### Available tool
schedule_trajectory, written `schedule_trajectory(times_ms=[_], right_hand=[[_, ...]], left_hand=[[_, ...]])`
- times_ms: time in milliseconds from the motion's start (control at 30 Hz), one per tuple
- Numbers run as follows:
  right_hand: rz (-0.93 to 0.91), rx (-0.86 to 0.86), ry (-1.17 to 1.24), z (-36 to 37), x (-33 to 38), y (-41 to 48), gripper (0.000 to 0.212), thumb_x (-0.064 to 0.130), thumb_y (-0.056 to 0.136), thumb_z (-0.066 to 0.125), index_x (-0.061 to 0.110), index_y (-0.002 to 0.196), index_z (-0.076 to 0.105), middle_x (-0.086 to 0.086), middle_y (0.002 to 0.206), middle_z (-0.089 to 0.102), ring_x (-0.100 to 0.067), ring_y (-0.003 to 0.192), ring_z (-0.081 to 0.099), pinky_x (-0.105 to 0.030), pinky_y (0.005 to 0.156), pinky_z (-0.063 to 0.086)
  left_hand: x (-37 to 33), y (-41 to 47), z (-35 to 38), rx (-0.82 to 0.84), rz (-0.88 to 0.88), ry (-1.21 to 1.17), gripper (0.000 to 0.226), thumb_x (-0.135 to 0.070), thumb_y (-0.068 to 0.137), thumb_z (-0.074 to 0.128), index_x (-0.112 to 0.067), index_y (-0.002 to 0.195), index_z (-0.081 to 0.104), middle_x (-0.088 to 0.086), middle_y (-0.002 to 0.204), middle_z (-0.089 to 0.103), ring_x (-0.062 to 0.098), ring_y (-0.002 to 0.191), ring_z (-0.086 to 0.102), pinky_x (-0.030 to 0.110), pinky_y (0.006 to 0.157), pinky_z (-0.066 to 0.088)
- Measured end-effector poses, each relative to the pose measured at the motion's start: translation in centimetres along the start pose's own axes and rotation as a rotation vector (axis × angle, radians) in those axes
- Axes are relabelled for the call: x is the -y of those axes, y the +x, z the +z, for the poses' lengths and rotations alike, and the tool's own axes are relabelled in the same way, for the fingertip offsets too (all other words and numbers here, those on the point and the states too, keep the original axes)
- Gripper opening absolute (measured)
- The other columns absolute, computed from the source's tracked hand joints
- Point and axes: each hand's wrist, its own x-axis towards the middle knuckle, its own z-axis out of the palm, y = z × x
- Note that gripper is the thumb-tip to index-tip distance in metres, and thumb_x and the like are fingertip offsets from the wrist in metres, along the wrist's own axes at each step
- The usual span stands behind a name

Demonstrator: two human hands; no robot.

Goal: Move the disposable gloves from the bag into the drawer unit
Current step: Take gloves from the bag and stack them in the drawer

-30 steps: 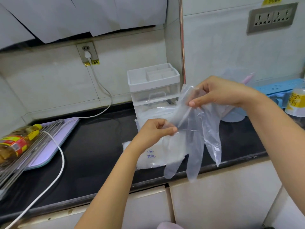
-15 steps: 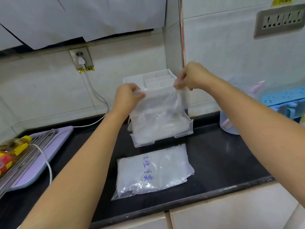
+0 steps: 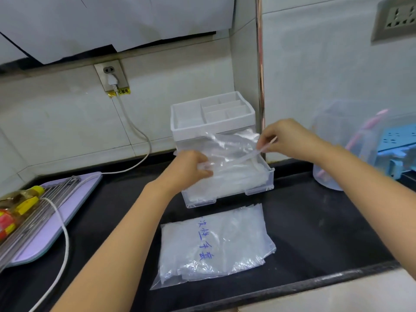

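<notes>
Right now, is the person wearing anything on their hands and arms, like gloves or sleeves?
No. The left hand and right hand are bare, with no gloves on and no rings that I can see. The left arm and right arm are bare too: no sleeves, watch or bracelet in view.

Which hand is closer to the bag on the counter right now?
Left. The left hand grips a glove over the front left of the drawer, just behind the bag; the right hand pinches it farther back on the right.
</notes>
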Motion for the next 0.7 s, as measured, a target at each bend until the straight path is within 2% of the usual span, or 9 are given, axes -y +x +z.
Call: schedule_trajectory(times_ms=[67, 200, 300, 333, 400, 467, 600, 667, 700], right_hand=[[0.005, 0.046, -0.082, 0.9, -0.2, 0.2, 0.010, 0.010, 0.084, 0.069, 0.013, 0.091, 0.076, 0.000, 0.088, 0.070, -0.003, 0.070, 0.055, -0.006, 0.066, 0.038], [0.096, 0.008, -0.102, 1.2, 0.8, 0.4, 0.029, -0.001, 0.087, 0.052, 0.016, 0.096, 0.075, -0.002, 0.102, 0.067, -0.012, 0.086, 0.058, -0.014, 0.075, 0.037], [0.092, -0.016, 0.094, 1.3, 3.2, 0.6, 0.040, -0.002, 0.087, 0.044, 0.024, 0.091, 0.075, 0.001, 0.085, 0.066, -0.012, 0.062, 0.053, -0.017, 0.058, 0.042], [0.075, 0.022, 0.128, 1.6, 3.9, 0.9, 0.041, 0.000, 0.088, 0.043, 0.026, 0.090, 0.074, 0.000, 0.090, 0.069, -0.015, 0.066, 0.056, -0.021, 0.061, 0.045], [0.064, 0.158, 0.102, 2.9, 4.9, 1.5, 0.042, 0.002, 0.091, 0.041, 0.026, 0.101, 0.073, -0.002, 0.120, 0.066, -0.016, 0.099, 0.062, -0.026, 0.085, 0.047], [0.085, 0.347, 0.036, 4.3, 5.6, 2.0, 0.048, -0.002, 0.093, 0.036, 0.024, 0.121, 0.065, 0.001, 0.141, 0.051, -0.017, 0.128, 0.047, -0.028, 0.104, 0.036], [0.117, 0.663, -0.181, 6.2, 6.4, 2.3, 0.046, 0.012, 0.100, 0.036, 0.020, 0.145, 0.040, 0.001, 0.153, 0.034, -0.020, 0.140, 0.032, -0.032, 0.112, 0.026], [0.118, 0.724, -0.316, 6.6, 6.3, 2.8, 0.046, 0.022, 0.102, 0.035, 0.016, 0.148, 0.034, -0.002, 0.153, 0.033, -0.023, 0.139, 0.033, -0.034, 0.111, 0.027], [0.129, 0.729, -0.344, 6.8, 6.2, 3.1, 0.047, 0.026, 0.102, 0.036, 0.015, 0.148, 0.034, -0.003, 0.153, 0.034, -0.024, 0.138, 0.034, -0.035, 0.111, 0.028]], left_hand=[[0.5, 0.6, 0.8, 0.079, -0.034, 0.001, 0.032, -0.028, 0.084, 0.071, -0.002, 0.103, 0.067, 0.003, 0.102, 0.063, 0.015, 0.085, 0.056, 0.025, 0.071, 0.043], [1.0, 1.3, 1.6, 0.171, -0.045, 0.046, 0.029, -0.029, 0.085, 0.069, -0.006, 0.103, 0.068, 0.003, 0.103, 0.065, 0.021, 0.092, 0.060, 0.024, 0.075, 0.042], [1.0, 1.7, 1.8, 0.207, -0.040, 0.084, 0.031, -0.030, 0.087, 0.066, -0.010, 0.111, 0.068, -0.003, 0.114, 0.065, 0.016, 0.099, 0.060, 0.025, 0.085, 0.046], [1.0, 1.9, 1.8, 0.220, -0.033, 0.099, 0.030, -0.030, 0.088, 0.065, -0.010, 0.110, 0.069, -0.002, 0.115, 0.066, 0.016, 0.099, 0.060, 0.028, 0.087, 0.048], [0.9, 2.1, 2.0, 0.249, -0.022, 0.127, 0.029, -0.030, 0.089, 0.064, -0.010, 0.109, 0.070, 0.001, 0.117, 0.066, 0.017, 0.102, 0.060, 0.034, 0.092, 0.049], [0.6, 2.2, 2.0, 0.278, -0.015, 0.145, 0.027, -0.029, 0.091, 0.061, -0.010, 0.109, 0.071, 0.001, 0.117, 0.067, 0.018, 0.104, 0.061, 0.037, 0.094, 0.049], [-0.1, 2.2, 1.4, 0.344, -0.016, 0.192, 0.025, -0.027, 0.094, 0.057, -0.012, 0.109, 0.070, 0.001, 0.105, 0.068, 0.020, 0.094, 0.062, 0.034, 0.084, 0.052], [-0.8, 2.1, 0.4, 0.416, -0.039, 0.195, 0.026, -0.031, 0.095, 0.053, -0.015, 0.109, 0.069, -0.002, 0.102, 0.066, 0.017, 0.090, 0.059, 0.029, 0.079, 0.050], [-1.2, 2.0, 0.0, 0.456, -0.060, 0.162, 0.030, -0.035, 0.096, 0.051, -0.016, 0.112, 0.067, -0.003, 0.107, 0.064, 0.016, 0.094, 0.059, 0.028, 0.085, 0.048]])
